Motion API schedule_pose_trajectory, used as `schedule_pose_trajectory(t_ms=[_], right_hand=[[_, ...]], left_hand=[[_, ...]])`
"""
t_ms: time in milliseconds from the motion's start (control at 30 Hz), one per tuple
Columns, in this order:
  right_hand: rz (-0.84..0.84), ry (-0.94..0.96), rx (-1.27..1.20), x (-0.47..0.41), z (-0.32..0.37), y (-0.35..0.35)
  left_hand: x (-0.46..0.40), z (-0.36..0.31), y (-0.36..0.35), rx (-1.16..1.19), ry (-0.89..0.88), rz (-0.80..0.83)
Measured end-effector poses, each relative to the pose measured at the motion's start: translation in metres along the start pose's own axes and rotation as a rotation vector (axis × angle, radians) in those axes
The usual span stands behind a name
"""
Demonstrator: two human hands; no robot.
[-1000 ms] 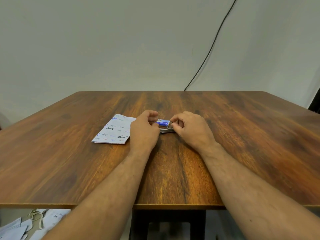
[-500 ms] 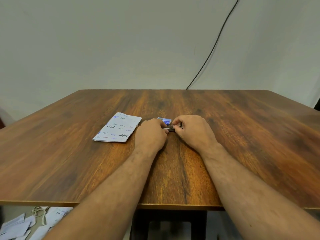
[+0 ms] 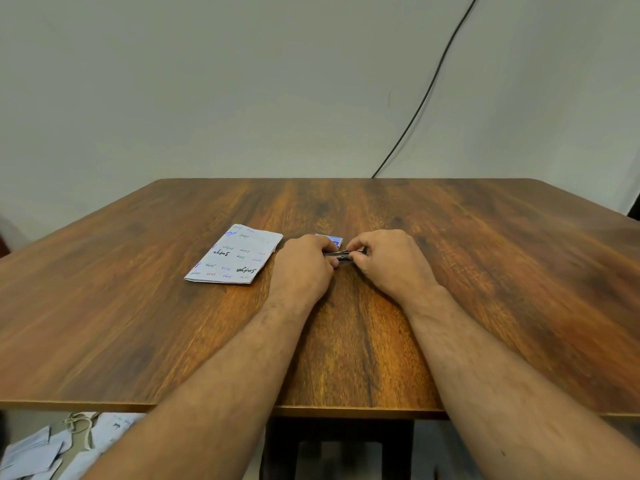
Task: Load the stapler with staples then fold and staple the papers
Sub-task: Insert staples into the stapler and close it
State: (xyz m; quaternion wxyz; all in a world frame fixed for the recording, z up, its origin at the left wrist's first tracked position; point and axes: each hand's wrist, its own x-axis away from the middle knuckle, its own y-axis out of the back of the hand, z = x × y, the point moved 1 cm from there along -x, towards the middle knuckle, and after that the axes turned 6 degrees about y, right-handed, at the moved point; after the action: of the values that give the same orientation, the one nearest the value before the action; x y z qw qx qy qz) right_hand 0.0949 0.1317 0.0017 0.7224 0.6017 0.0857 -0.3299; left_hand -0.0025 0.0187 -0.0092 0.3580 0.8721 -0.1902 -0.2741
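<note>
A small metal stapler (image 3: 341,255) lies low over the wooden table (image 3: 485,271), held between both hands and mostly hidden by the fingers. My left hand (image 3: 303,268) grips its left end and my right hand (image 3: 393,263) pinches its right end. Just behind the hands sits a small blue staple box (image 3: 333,240), partly covered by my left fingers. A folded stack of white papers (image 3: 237,254) with handwriting lies flat to the left, just beside my left hand.
A black cable (image 3: 426,88) runs down the grey wall to the table's far edge. Under the near left edge, several white papers (image 3: 34,452) and a cord lie on the floor.
Both hands have closed in tighter around the stapler and lowered it toward the table. The blue staple box now sits behind the hands, more hidden than a second ago.
</note>
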Motion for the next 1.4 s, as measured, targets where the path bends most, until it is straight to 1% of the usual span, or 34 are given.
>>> schedule_pose_trajectory(t_ms=[267,633,700,833,933,1200,1400], right_hand=[[0.023,0.007,0.002,0.0003,0.0006,0.0007],[0.076,0.015,-0.033,0.0052,0.0005,-0.0015],[0.054,0.001,-0.063,0.0061,0.0007,0.0003],[-0.05,-0.083,-0.103,0.0071,-0.0003,0.0038],[-0.07,-0.109,-0.088,0.0065,-0.0013,0.0034],[0.025,-0.024,-0.043,0.0058,-0.0011,-0.0016],[0.077,0.047,-0.099,0.0043,-0.0035,-0.006]], left_hand=[[0.0,-0.001,-0.0001,-0.006,-0.007,0.017],[-0.0002,0.0,-0.001,0.048,0.041,0.026],[0.0003,0.0001,-0.0006,0.052,0.048,0.023],[0.0,-0.0002,-0.0001,0.079,0.065,0.024],[-0.0001,-0.0008,0.0004,0.082,0.073,0.024],[0.0,0.0013,0.0002,0.095,0.066,0.02],[-0.0007,0.0024,-0.0001,0.116,0.069,0.024]])
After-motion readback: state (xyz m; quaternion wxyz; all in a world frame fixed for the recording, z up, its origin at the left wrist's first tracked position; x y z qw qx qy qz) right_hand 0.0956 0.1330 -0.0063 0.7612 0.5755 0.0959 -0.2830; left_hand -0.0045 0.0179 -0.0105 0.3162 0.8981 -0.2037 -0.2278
